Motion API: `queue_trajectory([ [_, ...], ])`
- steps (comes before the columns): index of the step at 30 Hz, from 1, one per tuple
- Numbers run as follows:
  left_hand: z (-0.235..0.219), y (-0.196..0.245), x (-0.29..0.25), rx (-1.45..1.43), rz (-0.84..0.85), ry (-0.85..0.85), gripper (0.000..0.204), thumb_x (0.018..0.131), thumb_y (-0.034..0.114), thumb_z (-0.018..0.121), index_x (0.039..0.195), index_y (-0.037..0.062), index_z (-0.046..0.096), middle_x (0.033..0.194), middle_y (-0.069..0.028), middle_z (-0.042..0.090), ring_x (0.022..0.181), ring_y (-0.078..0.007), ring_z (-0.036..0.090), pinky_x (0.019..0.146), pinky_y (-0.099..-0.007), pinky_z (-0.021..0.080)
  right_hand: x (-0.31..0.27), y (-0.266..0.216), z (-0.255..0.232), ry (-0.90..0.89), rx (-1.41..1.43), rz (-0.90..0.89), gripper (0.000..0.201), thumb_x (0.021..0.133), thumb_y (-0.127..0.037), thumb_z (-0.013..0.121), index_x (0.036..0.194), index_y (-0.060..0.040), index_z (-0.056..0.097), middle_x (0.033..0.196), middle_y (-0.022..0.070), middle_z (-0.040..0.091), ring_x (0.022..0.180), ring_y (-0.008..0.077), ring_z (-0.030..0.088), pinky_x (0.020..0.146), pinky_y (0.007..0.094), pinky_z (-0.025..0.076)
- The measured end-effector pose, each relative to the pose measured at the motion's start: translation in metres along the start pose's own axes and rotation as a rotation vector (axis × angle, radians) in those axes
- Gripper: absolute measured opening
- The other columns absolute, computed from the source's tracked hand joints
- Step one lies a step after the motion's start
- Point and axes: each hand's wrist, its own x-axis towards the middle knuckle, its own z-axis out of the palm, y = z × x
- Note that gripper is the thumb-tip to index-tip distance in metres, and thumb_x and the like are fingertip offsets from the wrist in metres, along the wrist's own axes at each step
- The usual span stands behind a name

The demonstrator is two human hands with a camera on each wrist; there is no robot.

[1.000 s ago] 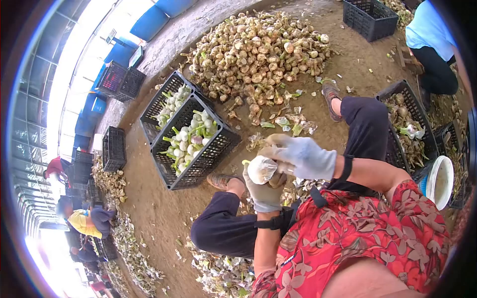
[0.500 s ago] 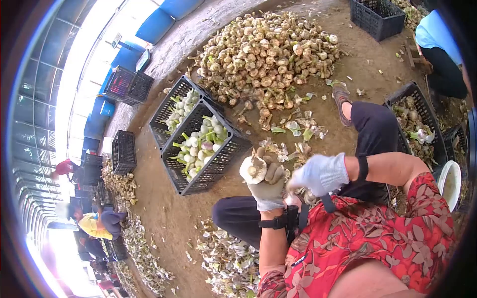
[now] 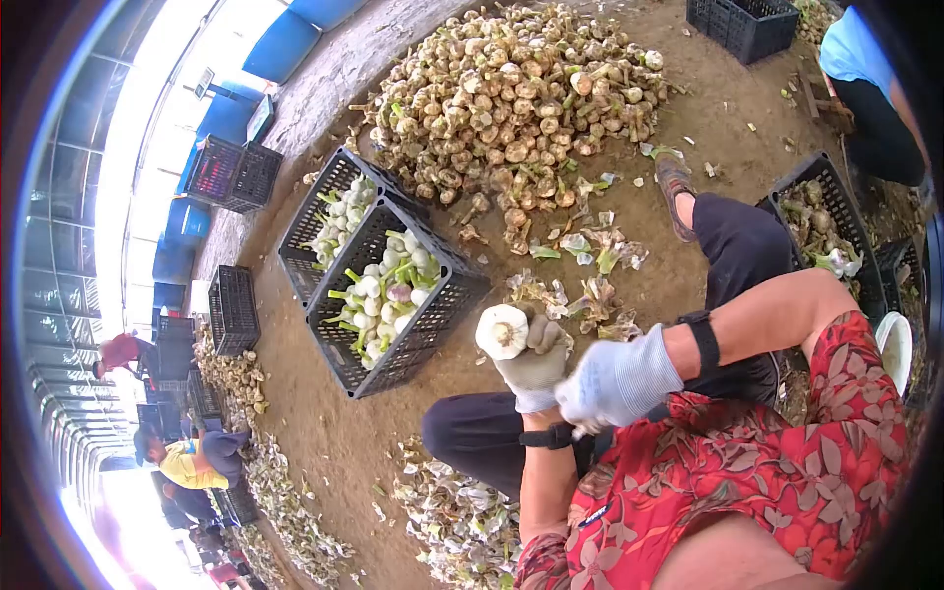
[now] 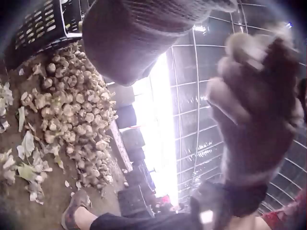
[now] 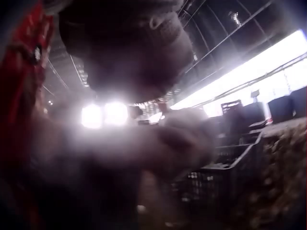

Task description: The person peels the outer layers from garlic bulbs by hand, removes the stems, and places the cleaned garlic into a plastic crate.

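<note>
A brown dirt floor [image 3: 315, 433], strewn with pale dry scraps, runs through a long shed under a dark gridded covering [image 3: 61, 197], with glaring daylight along one side. A large heap of tan, soil-stained garlic bulbs [image 3: 521, 98] lies on the floor, near two adjoining black perforated plastic crates [image 3: 423, 320] that hold whitish bulbs with green stems [image 3: 379, 310]. A mound of white and green papery peelings [image 3: 457, 511] lies beside the sitting person's dark-trousered leg [image 3: 472, 438]. A person in a yellow top [image 3: 187, 464] shows farther off, and a person in a light blue top [image 3: 854, 49] at the opposite edge.

The round white garlic bulb [image 3: 501, 332] is in the left grip [image 3: 531, 369], a hand in a pale knit glove with greyish-brown fingers, which holds it up above the floor. Its skin is smooth and papery, with a tan disc in the middle of the face seen from above. The right grip [image 3: 612, 382], gloved in pale knit, is just beside the left wrist with its fingers curled; blur hides whether they hold anything.

On the red leaf-patterned shirt [image 3: 728, 472], a small dark tag [image 3: 595, 515] bears pale lettering too small to read
</note>
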Motion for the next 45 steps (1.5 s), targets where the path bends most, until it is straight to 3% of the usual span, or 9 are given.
queue_trajectory([
  [10, -0.004, 0.031, 0.016, 0.107, 0.091, 0.179, 0.033, 0.09, 0.039, 0.053, 0.101, 0.0085, 0.061, 0.083, -0.0053, 0.061, 0.054, -0.0097, 0.043, 0.05, -0.0253, 0.034, -0.002, 0.039, -0.054, -0.133, -0.194, 0.26, 0.022, 0.071, -0.028, 0.066, 0.081, -0.009, 0.072, 0.073, 0.0146, 0.067, 0.074, 0.0328, 0.067, 0.062, 0.0449, 0.051],
  [16, 0.051, 0.106, 0.069, 0.292, 0.634, 0.37, 0.064, 0.095, 0.061, 0.032, 0.109, 0.0043, 0.059, 0.088, -0.0088, 0.064, 0.058, -0.0101, 0.052, 0.053, -0.0236, 0.046, -0.028, 0.062, -0.061, 0.157, -0.264, 0.367, 0.022, 0.074, -0.022, 0.063, 0.085, -0.0039, 0.066, 0.076, 0.0153, 0.065, 0.071, 0.0335, 0.067, 0.058, 0.0435, 0.052],
  [18, 0.01, 0.115, 0.108, 0.287, 0.577, 0.191, 0.061, 0.095, 0.06, 0.035, 0.101, 0.0038, 0.059, 0.078, -0.006, 0.059, 0.06, -0.0111, 0.052, 0.053, -0.0228, 0.046, -0.038, 0.059, -0.064, 0.154, -0.208, 0.386, 0.02, 0.075, -0.023, 0.063, 0.088, -0.0064, 0.062, 0.079, 0.0127, 0.061, 0.068, 0.0308, 0.065, 0.055, 0.0426, 0.051],
  [22, -0.058, 0.063, 0.196, 1.224, 0.436, 0.813, 0.009, 0.089, 0.011, 0.054, 0.093, 0.0074, 0.06, 0.075, -0.0004, 0.054, 0.064, -0.0105, 0.051, 0.056, -0.0246, 0.043, -0.061, 0.07, -0.058, 0.131, -0.123, 0.395, 0.02, 0.079, -0.027, 0.062, 0.086, -0.0084, 0.058, 0.079, 0.0104, 0.058, 0.065, 0.0283, 0.064, 0.051, 0.04, 0.05],
  [27, -0.173, 0.066, 0.268, 2.12, 0.254, 0.818, 0.058, 0.077, 0.01, 0.066, 0.13, -0.0038, 0.049, 0.124, -0.0244, 0.056, 0.109, -0.0366, 0.057, 0.095, -0.0371, 0.044, -0.076, 0.088, -0.067, 0.157, -0.048, 0.545, 0.02, 0.08, -0.028, 0.062, 0.084, -0.0092, 0.057, 0.076, 0.01, 0.057, 0.066, 0.0286, 0.064, 0.051, 0.0408, 0.051],
  [35, -0.289, 0.042, 0.246, 1.496, 0.27, 0.816, 0.058, 0.08, 0.015, 0.069, 0.129, -0.0016, 0.044, 0.106, -0.0156, 0.06, 0.09, -0.0269, 0.061, 0.082, -0.0383, 0.049, -0.069, 0.09, -0.081, 0.165, -0.077, 0.625, 0.019, 0.081, -0.027, 0.061, 0.086, -0.0089, 0.058, 0.078, 0.0113, 0.058, 0.066, 0.0282, 0.064, 0.052, 0.0408, 0.051],
  [36, -0.174, -0.003, 0.22, 1.251, 0.143, 0.913, 0.051, 0.084, 0.016, 0.068, 0.128, 0.0024, 0.044, 0.1, -0.0104, 0.061, 0.078, -0.017, 0.06, 0.068, -0.0336, 0.05, -0.071, 0.092, -0.075, 0.18, -0.081, 0.646, 0.02, 0.081, -0.027, 0.061, 0.086, -0.0086, 0.058, 0.079, 0.0117, 0.058, 0.065, 0.0284, 0.064, 0.053, 0.0408, 0.051],
  [42, -0.042, -0.033, 0.123, 0.941, 0.206, 0.279, 0.045, 0.091, 0.02, 0.065, 0.129, 0.0039, 0.046, 0.099, -0.0062, 0.062, 0.08, -0.0114, 0.059, 0.064, -0.0252, 0.05, -0.053, 0.116, -0.057, 0.808, -0.064, 0.729, 0.034, 0.08, -0.033, 0.069, 0.095, -0.0039, 0.061, 0.088, 0.0156, 0.063, 0.076, 0.0296, 0.065, 0.063, 0.0388, 0.051],
  [45, 0.002, -0.041, 0.071, 1.026, 0.221, 0.146, 0.046, 0.088, 0.015, 0.069, 0.127, 0.0008, 0.049, 0.104, -0.0066, 0.062, 0.085, -0.0128, 0.061, 0.075, -0.0267, 0.053, -0.038, 0.101, -0.07, 0.835, 0.685, 0.74, 0.041, 0.079, -0.036, 0.073, 0.098, -0.0017, 0.061, 0.086, 0.013, 0.065, 0.078, 0.0201, 0.063, 0.068, 0.0344, 0.05],
])
